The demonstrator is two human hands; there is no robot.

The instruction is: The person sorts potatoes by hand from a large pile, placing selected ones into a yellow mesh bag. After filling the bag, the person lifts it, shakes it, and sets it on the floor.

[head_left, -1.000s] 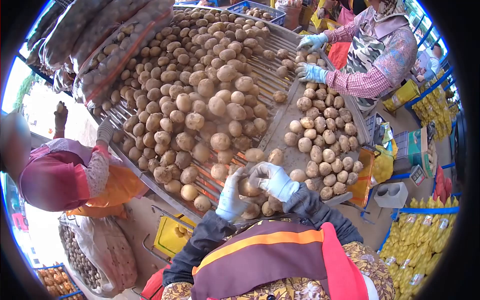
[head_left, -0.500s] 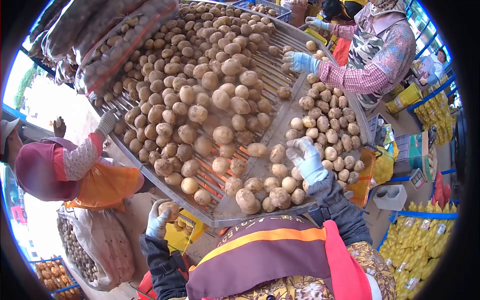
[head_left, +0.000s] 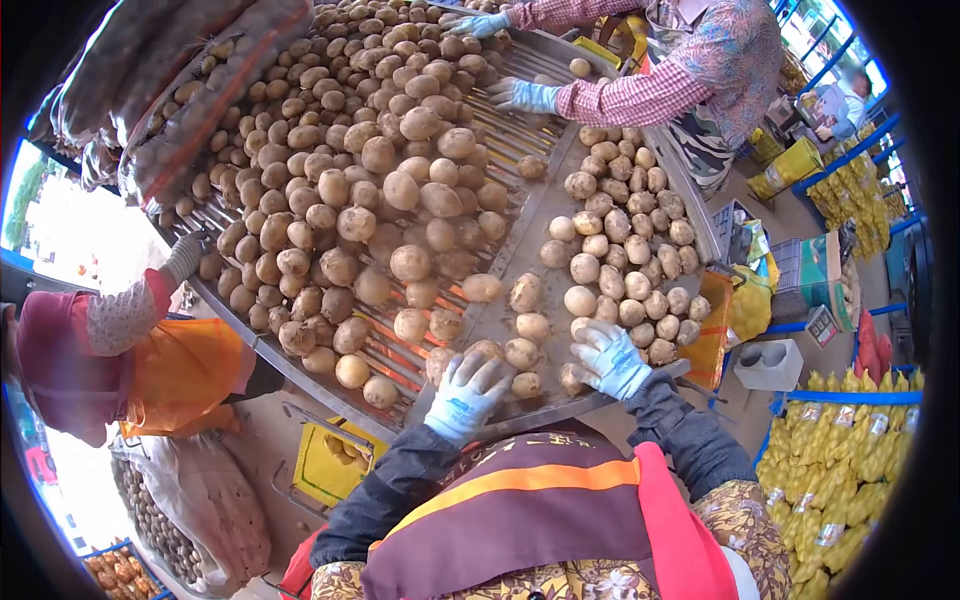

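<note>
My left hand (head_left: 466, 396), in a pale blue and grey work glove, lies over potatoes at the near edge of the metal sorting table (head_left: 490, 425). Its fingers are spread and touch a potato (head_left: 440, 364) under their tips. To the right, my gloved right hand (head_left: 608, 360) reaches down with fingers apart, against a potato (head_left: 573, 378) beside its thumb. Between both hands lie a few loose potatoes (head_left: 522, 353). A group of lighter potatoes (head_left: 635, 285) covers the smooth right part of the table, just beyond my right hand.
A large potato heap (head_left: 330, 190) covers the slatted rollers (head_left: 515, 150). A co-worker's gloved hands (head_left: 525, 96) work at the far right edge; another co-worker (head_left: 120, 350) stands left. Yellow net bags (head_left: 850, 450) stand right, a yellow crate (head_left: 335, 460) below left.
My left hand has come from outside the table's left front edge onto the potatoes, and the potato it held is gone from it. My right hand has moved nearer the front edge.
</note>
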